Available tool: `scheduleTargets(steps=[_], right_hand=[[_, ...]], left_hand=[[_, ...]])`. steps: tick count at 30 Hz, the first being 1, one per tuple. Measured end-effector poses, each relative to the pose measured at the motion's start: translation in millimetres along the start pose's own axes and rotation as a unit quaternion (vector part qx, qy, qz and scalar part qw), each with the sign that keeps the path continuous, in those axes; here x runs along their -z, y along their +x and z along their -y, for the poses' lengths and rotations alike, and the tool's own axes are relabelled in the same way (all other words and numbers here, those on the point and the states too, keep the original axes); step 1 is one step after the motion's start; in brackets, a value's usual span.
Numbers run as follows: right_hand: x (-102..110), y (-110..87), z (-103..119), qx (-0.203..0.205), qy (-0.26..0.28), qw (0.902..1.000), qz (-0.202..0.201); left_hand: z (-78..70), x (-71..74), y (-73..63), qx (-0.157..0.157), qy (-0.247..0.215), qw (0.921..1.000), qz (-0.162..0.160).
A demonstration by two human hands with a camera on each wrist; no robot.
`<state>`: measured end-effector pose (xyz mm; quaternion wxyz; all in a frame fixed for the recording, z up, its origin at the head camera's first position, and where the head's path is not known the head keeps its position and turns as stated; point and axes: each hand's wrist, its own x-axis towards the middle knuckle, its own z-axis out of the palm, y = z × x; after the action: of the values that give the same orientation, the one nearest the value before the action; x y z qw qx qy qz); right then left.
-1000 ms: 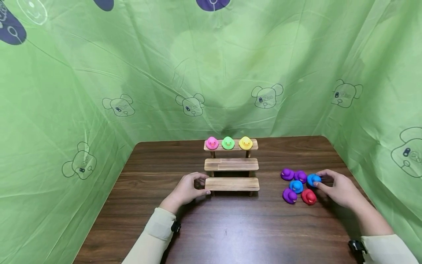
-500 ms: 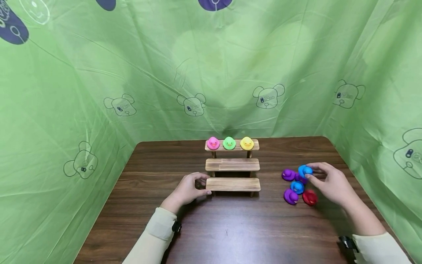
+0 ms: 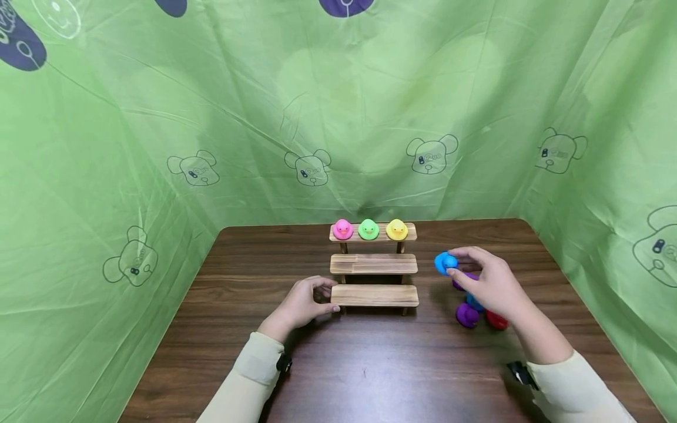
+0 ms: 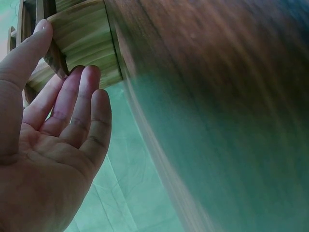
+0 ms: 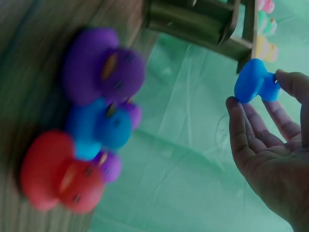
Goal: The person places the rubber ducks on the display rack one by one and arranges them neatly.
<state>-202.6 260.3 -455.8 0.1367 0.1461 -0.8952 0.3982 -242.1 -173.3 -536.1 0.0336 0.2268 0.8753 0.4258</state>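
My right hand (image 3: pixel 494 285) pinches a blue rubber duck (image 3: pixel 443 264) between thumb and fingertips, raised off the table to the right of a three-tier wooden stand (image 3: pixel 374 295). In the right wrist view this blue duck (image 5: pixel 250 81) sits between thumb and fingers, apart from the other ducks. At the stand's left end, my left hand (image 3: pixel 298 302) holds the lowest shelf, thumb at the front and fingers behind. The left wrist view shows the thumb and fingertips at the shelf end (image 4: pixel 57 60). Pink (image 3: pixel 342 230), green (image 3: pixel 368 230) and yellow ducks (image 3: pixel 396 230) stand along the top shelf.
Below and behind my right hand lie several ducks: a purple duck (image 3: pixel 468 316), a red duck (image 3: pixel 496 320), another blue duck (image 3: pixel 474 302) and more purple, partly hidden by the hand. A green cloth (image 3: pixel 365 117) surrounds the brown wooden table (image 3: pixel 365 364) at the back and sides.
My right hand has lifted the blue duck from the group and carried it left, toward the stand. The left hand stays at the stand's left end.
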Motion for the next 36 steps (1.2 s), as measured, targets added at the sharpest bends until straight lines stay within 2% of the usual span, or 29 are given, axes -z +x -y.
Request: scheduleTargets(steps=[6,14,21,28,36], right_hand=[[-16.0,8.0,19.3,0.027,0.016,0.9995,0.009],[-42.2,18.1,43.7,0.085,0.046,0.995,0.026],[-68.3,28.4,57.3,0.087,0.068,0.9924,0.055],[-92.9,46.1,69.2,0.111,0.078,0.9888,0.062],[-119.4,61.7,82.9,0.094,0.091,0.9888,0.073]], left_hand=[[-0.3,-0.1,0.6,0.002,-0.001,1.0,0.001],[-0.6,0.9,1.0,0.003,0.002,1.0,0.003],[0.0,1.3,0.8,0.003,0.003,1.0,0.004],[0.7,1.1,0.9,0.002,0.002,1.0,0.002],[-0.4,0.8,1.2,-0.001,0.0,1.0,0.002]])
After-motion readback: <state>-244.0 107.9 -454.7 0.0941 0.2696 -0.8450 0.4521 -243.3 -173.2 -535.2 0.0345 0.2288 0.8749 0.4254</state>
